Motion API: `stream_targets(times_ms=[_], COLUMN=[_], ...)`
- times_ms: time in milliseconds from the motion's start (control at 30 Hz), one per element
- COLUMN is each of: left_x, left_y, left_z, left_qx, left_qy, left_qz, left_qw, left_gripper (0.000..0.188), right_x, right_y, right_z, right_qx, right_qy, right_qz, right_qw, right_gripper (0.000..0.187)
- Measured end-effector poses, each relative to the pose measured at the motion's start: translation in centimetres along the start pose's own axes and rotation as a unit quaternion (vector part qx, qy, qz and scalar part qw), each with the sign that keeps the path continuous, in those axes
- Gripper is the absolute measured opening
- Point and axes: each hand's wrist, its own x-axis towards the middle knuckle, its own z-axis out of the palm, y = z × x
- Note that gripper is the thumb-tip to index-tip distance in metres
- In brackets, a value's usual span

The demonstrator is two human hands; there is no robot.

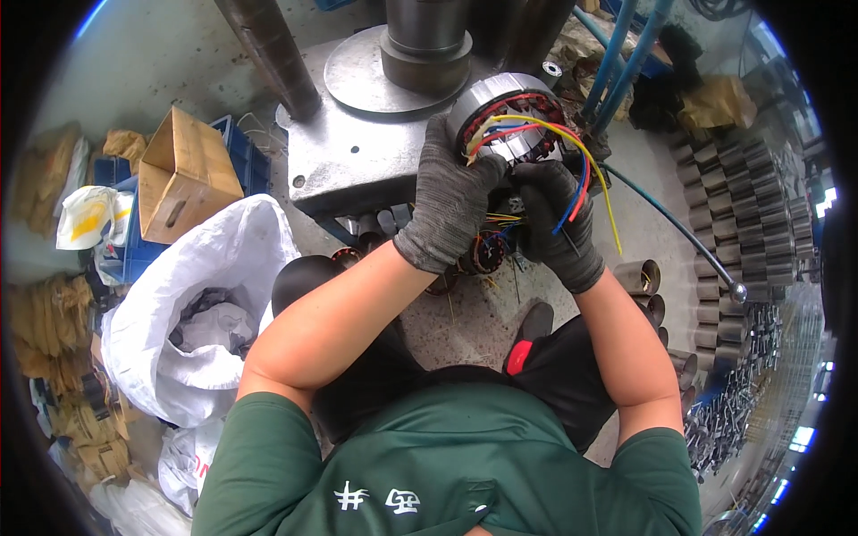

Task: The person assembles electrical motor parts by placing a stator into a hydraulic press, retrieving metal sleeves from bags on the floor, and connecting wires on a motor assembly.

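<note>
A ring-shaped motor stator [505, 89], silver outside with red windings inside, is held up tilted at the front right of a metal machine table [357, 170]. My left hand [451, 201], in a dark grey knit glove, grips its left side, thumb along the near rim. My right hand [563, 223], gloved alike, has its fingers curled at the lower right rim; part of that grip is hidden. Yellow, red and blue lead wires [585, 165] arch out of the stator and hang over the right hand. Below, between my legs, is another wound stator [487, 253].
A heavy round column [424, 45] on a disc rises from the table. A lever with a ball end [737, 292] sticks out to the right. Stacked metal cylinders [742, 196] line the right side. At left are a white sack [143, 313] and a cardboard box [188, 192].
</note>
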Motion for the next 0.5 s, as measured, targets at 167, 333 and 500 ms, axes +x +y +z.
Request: stream_targets(times_ms=[167, 333, 500], left_x=[0.6, 0.7, 0.3], left_y=[0.2, 1.0, 2.0], left_z=[-0.6, -0.6, -0.1], left_qx=[-0.054, -0.109, -0.156], left_qy=[0.013, -0.008, 0.009], left_qz=[-0.049, -0.061, -0.083], left_qw=[0.997, 0.992, 0.984], left_gripper=[0.053, 0.055, 0.054], right_x=[-0.2, -0.3, -0.5], right_y=[-0.7, -1.0, 0.1], right_z=[0.2, -0.5, -1.1], right_qx=[0.097, 0.053, 0.008], right_qy=[0.008, -0.007, -0.020], right_qz=[0.016, -0.001, -0.041], right_qw=[0.995, 0.999, 0.999], right_gripper=[0.019, 0.025, 0.025])
